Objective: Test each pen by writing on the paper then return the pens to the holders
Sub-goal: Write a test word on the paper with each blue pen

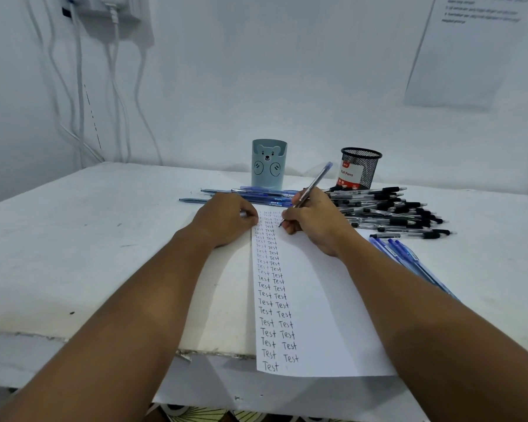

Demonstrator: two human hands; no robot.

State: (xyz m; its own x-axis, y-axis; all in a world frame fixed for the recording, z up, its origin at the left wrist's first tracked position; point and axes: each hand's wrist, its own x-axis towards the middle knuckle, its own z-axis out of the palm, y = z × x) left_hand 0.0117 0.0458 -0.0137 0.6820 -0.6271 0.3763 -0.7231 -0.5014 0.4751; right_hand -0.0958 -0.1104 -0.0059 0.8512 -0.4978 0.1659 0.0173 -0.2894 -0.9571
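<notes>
A white table (104, 239) carried a sheet of paper (317, 300) under both hands, its near end overhanging the edge. Beyond the left hand (226, 219) stood a bear-faced holder (268, 164) with blue pens (256, 196); beyond the right hand (313, 222), a mesh holder (360, 169), possibly holding a pen pack, and black pens (390, 211).

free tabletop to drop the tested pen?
Bare white table left of the left hand, and the strip between the blue bear holder and black mesh holder. Crowded: black pen pile on the right.
</notes>
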